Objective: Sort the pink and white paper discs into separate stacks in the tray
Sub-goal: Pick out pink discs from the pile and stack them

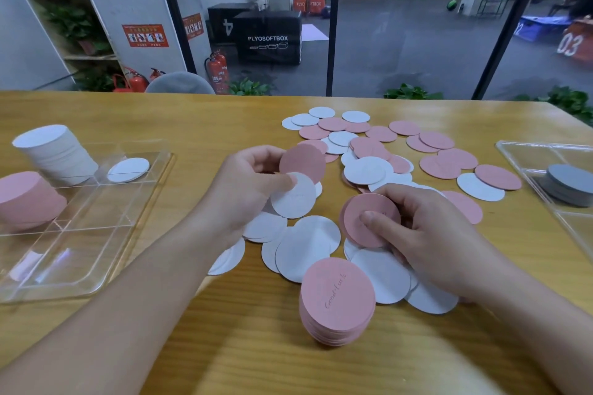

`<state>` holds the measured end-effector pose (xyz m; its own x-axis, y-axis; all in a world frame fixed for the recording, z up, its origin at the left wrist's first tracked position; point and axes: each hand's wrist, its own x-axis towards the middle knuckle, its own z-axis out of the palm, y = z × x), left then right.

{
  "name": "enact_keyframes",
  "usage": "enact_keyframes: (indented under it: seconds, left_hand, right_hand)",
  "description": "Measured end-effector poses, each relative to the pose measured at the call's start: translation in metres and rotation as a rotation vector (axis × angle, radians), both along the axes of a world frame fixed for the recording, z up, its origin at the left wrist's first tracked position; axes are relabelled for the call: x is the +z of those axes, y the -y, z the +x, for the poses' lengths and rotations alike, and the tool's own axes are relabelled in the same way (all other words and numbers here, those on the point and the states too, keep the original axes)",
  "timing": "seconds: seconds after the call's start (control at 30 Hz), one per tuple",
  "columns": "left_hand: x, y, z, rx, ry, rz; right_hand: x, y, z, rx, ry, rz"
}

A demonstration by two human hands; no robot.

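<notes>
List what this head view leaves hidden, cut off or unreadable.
- Discs under the right hand: count hidden by hand and overlap.
- Right tray: cut off by the frame edge.
- Pink stack in the left tray: left side cut off.
- White disc in the left hand: print too faint.

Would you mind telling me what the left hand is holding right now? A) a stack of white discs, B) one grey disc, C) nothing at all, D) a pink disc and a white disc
D: the left hand pinches a pink disc and a white disc together, fanned apart above the loose pile.
</notes>
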<state>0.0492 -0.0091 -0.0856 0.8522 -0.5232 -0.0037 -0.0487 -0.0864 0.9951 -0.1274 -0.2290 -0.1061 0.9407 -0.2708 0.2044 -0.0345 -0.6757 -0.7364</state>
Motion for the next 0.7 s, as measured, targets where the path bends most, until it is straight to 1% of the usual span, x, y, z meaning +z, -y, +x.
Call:
enact_keyframes:
  seconds: [0.07, 0.1, 0.2, 0.3, 0.43, 0.53, 0.6, 0.63, 0.7]
  left_hand:
    - [0.002, 0.001, 0.002, 0.027, -0.034, -0.041]
    - [0.001, 0.001, 0.003, 0.054, -0.023, -0.042]
    - [-0.006, -0.001, 0.011, 0.152, 0.111, 0.014]
    - [-0.010, -0.004, 0.016, 0.147, 0.259, 0.055]
    - [-0.013, 0.000, 0.020, 0.134, 0.431, 0.208]
    - [-0.018, 0.002, 0.021, 0.115, 0.452, 0.301]
    - [-0.018, 0.001, 0.023, 0.143, 0.497, 0.355]
    - [-0.016, 0.000, 0.024, 0.173, 0.509, 0.347]
    - [-0.013, -0.003, 0.026, 0.236, 0.503, 0.267]
  right_hand:
    - [0.001, 0.000, 0.000, 0.001, 0.000, -0.010]
    - [0.000, 0.000, 0.000, 0.003, -0.004, -0.014]
    - [0.000, 0.000, 0.001, 0.003, -0.013, -0.017]
    - [0.000, 0.000, 0.000, 0.004, -0.016, -0.007]
    - [-0.002, 0.001, -0.001, 0.003, -0.023, -0.008]
    - [-0.001, 0.001, -0.001, 0.000, -0.019, -0.016]
    - [-0.001, 0.001, -0.001, 0.001, -0.018, -0.005]
    - [-0.001, 0.000, 0.000, 0.001, -0.019, -0.001]
    - [-0.001, 0.000, 0.000, 0.001, -0.017, -0.008]
